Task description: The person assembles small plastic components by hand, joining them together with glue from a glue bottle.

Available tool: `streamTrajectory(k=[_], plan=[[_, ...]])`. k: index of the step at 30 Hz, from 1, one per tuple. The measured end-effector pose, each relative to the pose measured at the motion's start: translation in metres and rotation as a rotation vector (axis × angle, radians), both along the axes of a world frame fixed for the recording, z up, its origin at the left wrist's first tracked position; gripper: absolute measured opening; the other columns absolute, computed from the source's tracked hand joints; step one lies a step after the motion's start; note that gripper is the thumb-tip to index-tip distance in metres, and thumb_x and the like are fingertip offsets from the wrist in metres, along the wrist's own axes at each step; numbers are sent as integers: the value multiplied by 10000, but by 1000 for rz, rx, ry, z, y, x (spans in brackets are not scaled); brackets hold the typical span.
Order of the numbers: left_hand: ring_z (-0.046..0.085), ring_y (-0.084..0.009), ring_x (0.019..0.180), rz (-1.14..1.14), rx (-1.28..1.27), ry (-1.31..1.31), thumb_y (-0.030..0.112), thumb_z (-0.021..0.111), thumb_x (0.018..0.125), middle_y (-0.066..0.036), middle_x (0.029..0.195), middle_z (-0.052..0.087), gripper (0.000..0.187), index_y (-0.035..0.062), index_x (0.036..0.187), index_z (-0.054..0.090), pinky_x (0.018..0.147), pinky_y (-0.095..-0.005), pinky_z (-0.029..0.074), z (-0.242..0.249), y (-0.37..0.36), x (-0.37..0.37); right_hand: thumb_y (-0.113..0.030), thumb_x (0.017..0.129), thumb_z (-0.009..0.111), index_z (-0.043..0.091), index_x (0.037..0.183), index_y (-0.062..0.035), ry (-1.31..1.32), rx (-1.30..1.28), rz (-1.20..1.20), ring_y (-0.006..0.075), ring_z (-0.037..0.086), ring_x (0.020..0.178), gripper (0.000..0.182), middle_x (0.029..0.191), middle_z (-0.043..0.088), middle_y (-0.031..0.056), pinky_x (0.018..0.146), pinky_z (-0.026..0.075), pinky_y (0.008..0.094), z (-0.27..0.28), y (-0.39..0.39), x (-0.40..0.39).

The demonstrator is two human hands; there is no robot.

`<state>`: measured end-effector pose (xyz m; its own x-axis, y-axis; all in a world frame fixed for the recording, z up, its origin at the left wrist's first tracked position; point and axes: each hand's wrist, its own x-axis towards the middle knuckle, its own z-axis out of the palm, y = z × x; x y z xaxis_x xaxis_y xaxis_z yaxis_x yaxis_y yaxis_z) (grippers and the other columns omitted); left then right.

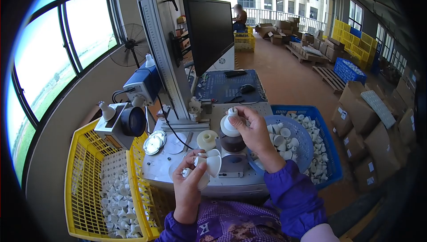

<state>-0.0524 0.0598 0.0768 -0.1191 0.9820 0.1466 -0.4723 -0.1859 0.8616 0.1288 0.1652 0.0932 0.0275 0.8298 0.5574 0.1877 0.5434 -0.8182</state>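
Observation:
My right hand (252, 128) has its fingers closed round the narrow top of a white lamp housing (229, 127), which sits on a dark round fixture (232, 143) on the machine table. Lower and to the left, my left hand (189, 182) grips several white cup-shaped housings (213, 162), their wide rims facing right. Beside the fixture lies a cream ring-shaped part (207, 140). The lens (133, 121) of the marking machine hangs to the left of both hands. Right of my right hand is a light-blue round basket (302, 140) with more white housings.
A yellow crate (75, 175) with white housings stands at lower left, a blue crate (331, 153) at right. Behind the fixture are a column (162, 55), a monitor (208, 33) and a mouse (247, 89). Cardboard boxes (376, 153) line the right; a person (240, 17) sits far back.

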Motion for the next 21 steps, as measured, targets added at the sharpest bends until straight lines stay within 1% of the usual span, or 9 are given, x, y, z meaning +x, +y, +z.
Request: streamTrajectory(k=[2,7,11,12,13,15,17,19,21], plan=[[551,-181,1012,-19,-22,-3,19,653,786,-107,1145,563,111,-8,894,655,875,-293,427,-4,-2,2,-235,839,680,635,1034,-20,12,-8,8,214,580,920,294,944,627,113,832,456,320,1,-2,0],[546,-191,1025,-51,-64,-16,18,651,784,-112,1141,566,113,-7,894,654,877,-299,425,-10,-5,8,-263,811,704,638,1014,-12,-93,41,-167,250,552,961,329,951,632,118,852,434,345,5,-10,-6],[545,-202,1034,-39,-85,2,19,643,777,-118,1133,571,118,-8,892,649,893,-316,423,-11,-10,10,-275,817,699,642,1007,-13,-80,12,-175,243,563,944,328,971,631,116,840,439,338,4,-8,-5],[546,-205,1034,-31,-70,10,19,639,774,-121,1130,573,122,-9,892,648,898,-321,423,-11,-11,12,-282,825,694,639,1016,-16,-43,-4,-82,223,568,938,332,991,631,109,820,447,325,0,-3,-2],[559,-216,1020,-18,-75,14,56,652,770,-135,1136,574,193,-30,942,636,887,-331,443,-13,-11,11,-288,832,688,636,1026,-20,-6,-22,6,203,572,932,335,1012,631,102,800,456,313,-4,-2,5],[569,-231,1021,17,-64,19,97,659,761,-154,1143,576,298,-62,1010,619,889,-348,455,-21,-14,4,-287,839,684,630,1038,-22,77,-17,-14,179,573,929,336,1030,629,98,777,464,297,-6,-5,24],[568,-234,1020,38,-82,27,100,641,765,-158,1134,580,284,-59,1000,620,898,-346,447,-28,-17,-4,-251,862,667,615,1066,-25,182,-9,-28,130,567,932,309,1049,629,85,725,479,260,-9,-6,50],[579,-216,989,70,-124,40,103,629,772,-152,1099,595,268,-59,986,621,881,-327,454,-33,-20,-8,-177,874,642,622,1040,-14,92,-131,-153,112,562,924,234,1031,632,92,718,478,253,-25,-2,95],[581,-199,973,52,-187,-6,54,619,769,-141,1085,595,246,-59,988,621,874,-316,457,-41,-22,-11,-128,844,636,633,1021,-26,-118,-234,-282,170,589,938,204,1018,636,107,751,486,292,-54,7,141]])
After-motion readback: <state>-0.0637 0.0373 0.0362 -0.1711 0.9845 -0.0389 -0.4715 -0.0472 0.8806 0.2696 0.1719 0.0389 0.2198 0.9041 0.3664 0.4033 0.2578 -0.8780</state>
